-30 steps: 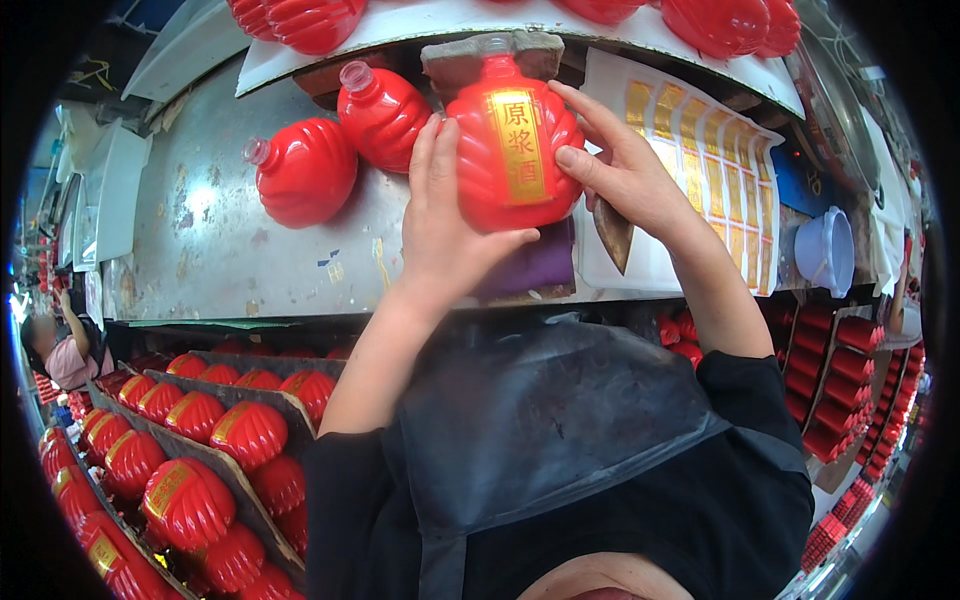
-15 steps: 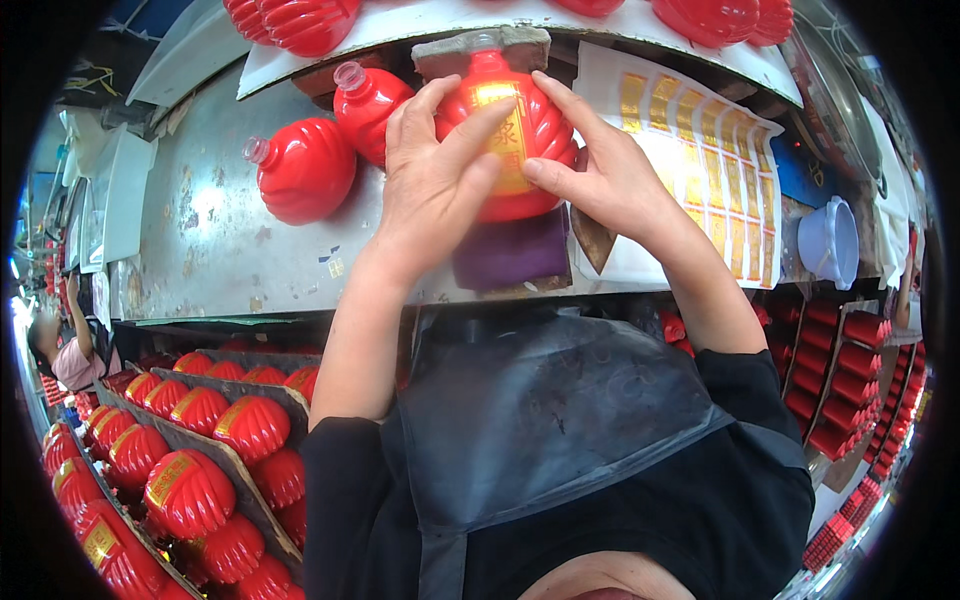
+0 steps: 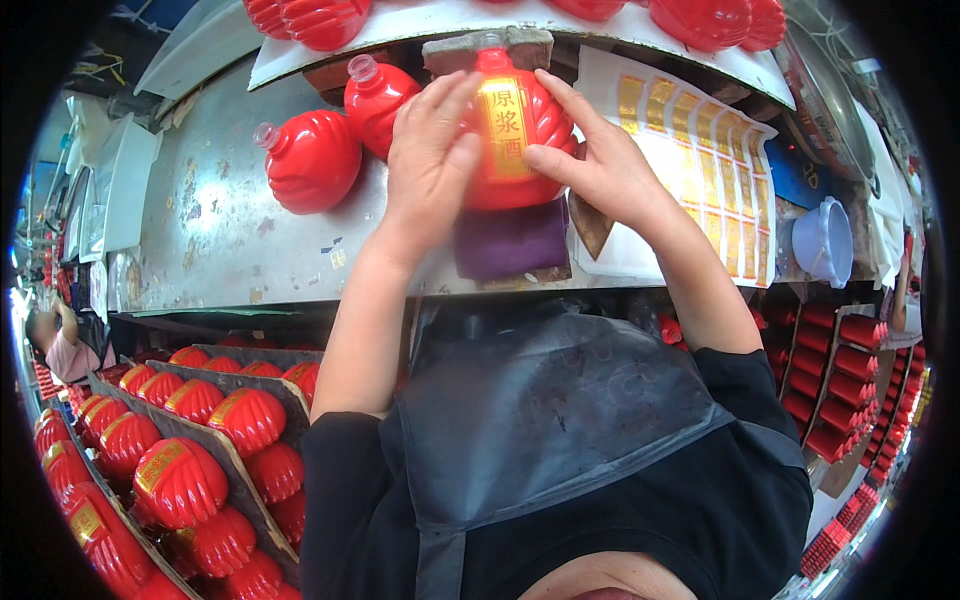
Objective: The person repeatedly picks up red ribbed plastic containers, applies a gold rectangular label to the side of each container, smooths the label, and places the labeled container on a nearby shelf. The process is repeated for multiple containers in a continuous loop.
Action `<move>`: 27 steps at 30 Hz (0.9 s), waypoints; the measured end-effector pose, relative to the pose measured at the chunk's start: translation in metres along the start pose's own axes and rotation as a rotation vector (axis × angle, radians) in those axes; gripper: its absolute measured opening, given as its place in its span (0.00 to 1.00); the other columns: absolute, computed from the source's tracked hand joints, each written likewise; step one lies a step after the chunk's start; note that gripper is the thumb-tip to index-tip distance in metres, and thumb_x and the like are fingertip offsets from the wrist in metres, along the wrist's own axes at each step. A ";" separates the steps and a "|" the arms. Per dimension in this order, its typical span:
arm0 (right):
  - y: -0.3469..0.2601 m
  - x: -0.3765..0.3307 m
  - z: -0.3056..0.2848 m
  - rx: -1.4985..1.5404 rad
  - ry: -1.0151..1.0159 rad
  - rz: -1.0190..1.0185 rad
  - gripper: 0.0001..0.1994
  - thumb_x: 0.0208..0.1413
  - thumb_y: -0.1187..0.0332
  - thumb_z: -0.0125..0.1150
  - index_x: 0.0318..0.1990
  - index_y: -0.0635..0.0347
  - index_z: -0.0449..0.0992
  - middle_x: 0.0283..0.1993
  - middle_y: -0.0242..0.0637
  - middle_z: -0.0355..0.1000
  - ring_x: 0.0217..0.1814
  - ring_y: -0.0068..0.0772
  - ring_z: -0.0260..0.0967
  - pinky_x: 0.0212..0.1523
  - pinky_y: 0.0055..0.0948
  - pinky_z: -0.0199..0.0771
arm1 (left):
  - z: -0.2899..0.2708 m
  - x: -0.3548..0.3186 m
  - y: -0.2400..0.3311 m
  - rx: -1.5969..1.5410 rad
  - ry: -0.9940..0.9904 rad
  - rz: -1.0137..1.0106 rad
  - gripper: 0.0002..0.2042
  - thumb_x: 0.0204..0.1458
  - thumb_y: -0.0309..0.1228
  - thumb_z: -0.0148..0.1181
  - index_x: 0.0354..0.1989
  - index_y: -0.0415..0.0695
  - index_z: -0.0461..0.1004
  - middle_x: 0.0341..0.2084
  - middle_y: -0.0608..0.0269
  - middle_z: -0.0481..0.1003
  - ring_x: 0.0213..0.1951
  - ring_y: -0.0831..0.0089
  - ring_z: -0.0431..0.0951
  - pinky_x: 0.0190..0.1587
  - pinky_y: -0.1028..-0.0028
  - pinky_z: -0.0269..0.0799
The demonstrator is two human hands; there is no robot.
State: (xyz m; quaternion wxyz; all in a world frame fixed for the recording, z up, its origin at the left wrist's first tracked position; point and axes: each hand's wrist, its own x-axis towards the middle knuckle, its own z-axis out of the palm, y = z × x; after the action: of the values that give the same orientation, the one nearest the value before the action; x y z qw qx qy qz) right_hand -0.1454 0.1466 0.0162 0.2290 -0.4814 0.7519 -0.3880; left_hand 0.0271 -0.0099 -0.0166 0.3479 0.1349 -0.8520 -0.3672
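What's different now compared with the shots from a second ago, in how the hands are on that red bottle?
The left hand slid from the side of the red bottle across its front, then back leftward, uncovering most of the gold label. The right hand kept its grip on the right side. The bottle, the purple cloth beneath it and the two bare bottles stayed put.

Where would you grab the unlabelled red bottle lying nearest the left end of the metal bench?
Probably across the ribbed belly of the red bottle, fingers coming from above: it lies on its side on the metal bench, narrow neck pointing up-left, another bottle close on its right.
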 end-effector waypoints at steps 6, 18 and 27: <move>0.009 -0.005 -0.011 0.267 -0.094 0.107 0.43 0.60 0.49 0.64 0.80 0.50 0.55 0.76 0.53 0.63 0.67 0.46 0.72 0.66 0.37 0.70 | 0.001 -0.020 -0.011 -0.363 0.073 -0.188 0.25 0.65 0.33 0.55 0.70 0.39 0.69 0.68 0.48 0.67 0.71 0.57 0.66 0.73 0.62 0.57; 0.009 -0.011 -0.006 0.323 -0.082 0.068 0.39 0.63 0.67 0.61 0.81 0.46 0.52 0.75 0.51 0.60 0.40 0.16 0.68 0.41 0.21 0.75 | 0.001 -0.022 0.003 -0.440 0.025 -0.249 0.30 0.57 0.34 0.60 0.70 0.41 0.67 0.73 0.50 0.59 0.75 0.58 0.57 0.77 0.61 0.50; 0.006 -0.013 -0.006 0.343 -0.085 0.088 0.38 0.65 0.68 0.59 0.81 0.46 0.52 0.73 0.47 0.63 0.37 0.15 0.67 0.40 0.20 0.74 | 0.005 -0.022 0.005 -0.403 0.015 -0.261 0.36 0.53 0.33 0.58 0.73 0.38 0.61 0.71 0.55 0.60 0.74 0.64 0.58 0.77 0.65 0.49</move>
State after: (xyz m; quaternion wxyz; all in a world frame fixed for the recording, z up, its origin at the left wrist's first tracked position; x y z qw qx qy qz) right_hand -0.1477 0.1625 0.0145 0.3560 -0.4178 0.6846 -0.4796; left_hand 0.0393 0.0072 -0.0263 0.3238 0.1742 -0.7342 -0.5708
